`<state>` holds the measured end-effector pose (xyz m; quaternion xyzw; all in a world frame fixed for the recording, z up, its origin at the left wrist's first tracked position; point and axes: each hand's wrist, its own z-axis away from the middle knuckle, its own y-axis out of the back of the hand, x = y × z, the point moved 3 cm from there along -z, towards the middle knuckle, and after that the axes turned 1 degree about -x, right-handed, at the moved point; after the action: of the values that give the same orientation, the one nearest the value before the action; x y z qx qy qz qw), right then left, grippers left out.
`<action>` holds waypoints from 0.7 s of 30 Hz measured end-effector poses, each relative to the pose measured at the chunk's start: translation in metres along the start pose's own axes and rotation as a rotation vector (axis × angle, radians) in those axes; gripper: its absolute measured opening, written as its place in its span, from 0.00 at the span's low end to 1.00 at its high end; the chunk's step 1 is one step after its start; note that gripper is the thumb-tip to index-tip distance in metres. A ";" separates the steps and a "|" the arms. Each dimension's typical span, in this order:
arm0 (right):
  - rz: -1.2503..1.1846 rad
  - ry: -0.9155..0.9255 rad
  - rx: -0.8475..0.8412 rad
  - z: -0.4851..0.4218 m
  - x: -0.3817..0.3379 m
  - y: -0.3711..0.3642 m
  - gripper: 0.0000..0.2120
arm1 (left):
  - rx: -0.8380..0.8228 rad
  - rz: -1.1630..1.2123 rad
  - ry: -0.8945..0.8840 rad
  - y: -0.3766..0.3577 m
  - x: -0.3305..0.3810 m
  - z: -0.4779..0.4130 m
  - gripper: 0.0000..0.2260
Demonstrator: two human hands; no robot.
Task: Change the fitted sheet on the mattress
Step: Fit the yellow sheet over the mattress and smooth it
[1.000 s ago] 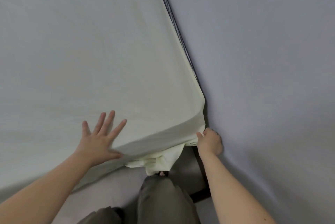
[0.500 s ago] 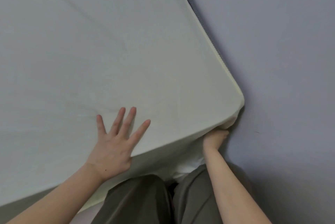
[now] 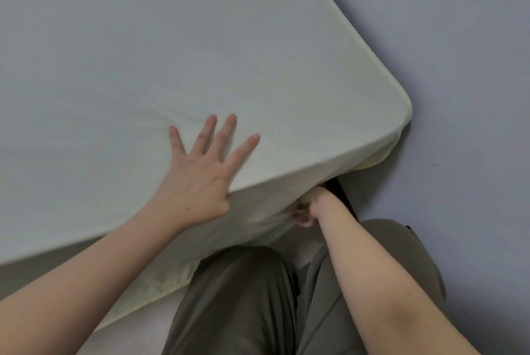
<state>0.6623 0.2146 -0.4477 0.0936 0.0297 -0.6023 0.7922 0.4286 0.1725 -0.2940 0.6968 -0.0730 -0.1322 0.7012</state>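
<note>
Fitted sheet [image 3: 200, 39] hem under corner, in right hand [image 3: 308, 208], fingers clamped on it; left hand [image 3: 198, 176] flat on top, fingers apart.

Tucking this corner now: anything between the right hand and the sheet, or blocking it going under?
Nothing visible. The right hand grips the sheet below the corner; the left hand presses flat on top. The wall is close beside it. Underneath is hidden.

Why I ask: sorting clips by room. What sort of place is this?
Probably a bedroom: a mattress lies against a plain bluish wall, and a pale fitted sheet is stretched over its corner.
</note>
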 end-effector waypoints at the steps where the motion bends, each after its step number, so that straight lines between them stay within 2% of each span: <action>1: 0.165 -0.030 -0.070 -0.001 0.009 -0.016 0.05 | 0.001 0.007 0.000 0.000 -0.001 0.001 0.49; 3: 0.308 0.027 -0.119 -0.006 0.019 -0.046 0.08 | 0.005 0.020 0.001 -0.001 -0.001 0.001 0.48; 5: 0.235 0.175 -0.051 -0.010 0.021 -0.068 0.08 | 0.005 0.035 -0.003 -0.001 -0.001 0.002 0.46; 7: 0.002 0.310 0.027 -0.013 0.023 -0.078 0.07 | 0.020 0.052 -0.008 -0.002 -0.001 0.002 0.46; 9: -0.319 0.336 0.097 -0.014 0.027 -0.075 0.11 | 0.033 0.066 -0.013 -0.002 -0.002 0.001 0.45; 11: -0.666 0.402 0.098 -0.014 0.028 -0.070 0.14 | 0.049 0.070 -0.017 -0.002 -0.004 0.002 0.44; 13: -0.848 0.466 0.069 -0.009 0.026 -0.066 0.16 | 0.071 0.076 -0.025 -0.002 -0.004 0.002 0.43; 15: -0.926 0.506 0.062 -0.002 0.024 -0.061 0.16 | 0.078 0.087 -0.031 -0.003 -0.006 0.001 0.43; 18: -1.002 0.537 0.040 0.008 0.020 -0.050 0.10 | 0.091 0.088 -0.030 -0.004 -0.006 -0.001 0.42; 21: -0.867 0.494 0.044 0.030 0.015 -0.037 0.06 | 0.120 0.091 -0.024 -0.005 -0.005 -0.001 0.42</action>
<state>0.6291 0.1857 -0.4250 0.2293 0.2399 -0.8365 0.4359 0.4234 0.1747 -0.2985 0.7318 -0.1208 -0.1037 0.6627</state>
